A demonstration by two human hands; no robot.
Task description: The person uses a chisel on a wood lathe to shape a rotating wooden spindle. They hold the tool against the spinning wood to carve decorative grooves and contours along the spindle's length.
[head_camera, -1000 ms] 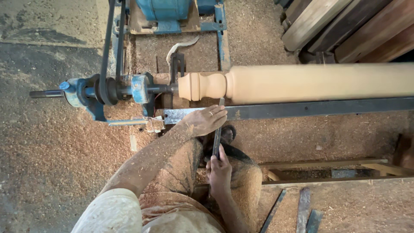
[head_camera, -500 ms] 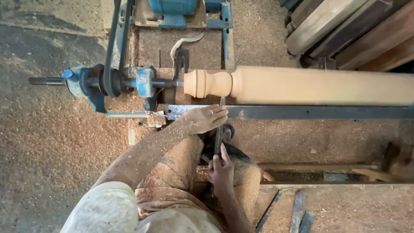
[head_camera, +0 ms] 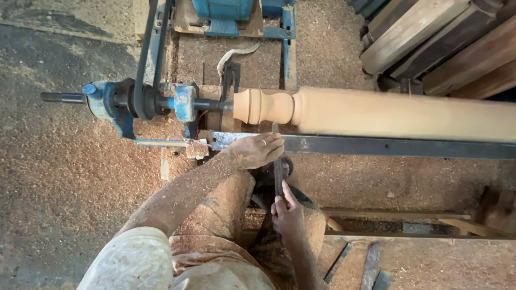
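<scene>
Chisel (head_camera: 277, 161), a narrow dark metal blade, laid across the grey steel tool rest (head_camera: 376, 146), tip touching the pale wooden spindle (head_camera: 376, 114) just beside its turned beads. Pinned to the rest by the left hand (head_camera: 257, 150), fingers flat over blade and bar. Gripped at the lower end by the right hand (head_camera: 286, 213), fist closed round it. Compared with half a second back: same hold, same spot on the spindle. Blue headstock (head_camera: 161, 103) to the left; sawdust (head_camera: 64, 172) everywhere, fine and reddish, coating the forearms too.
</scene>
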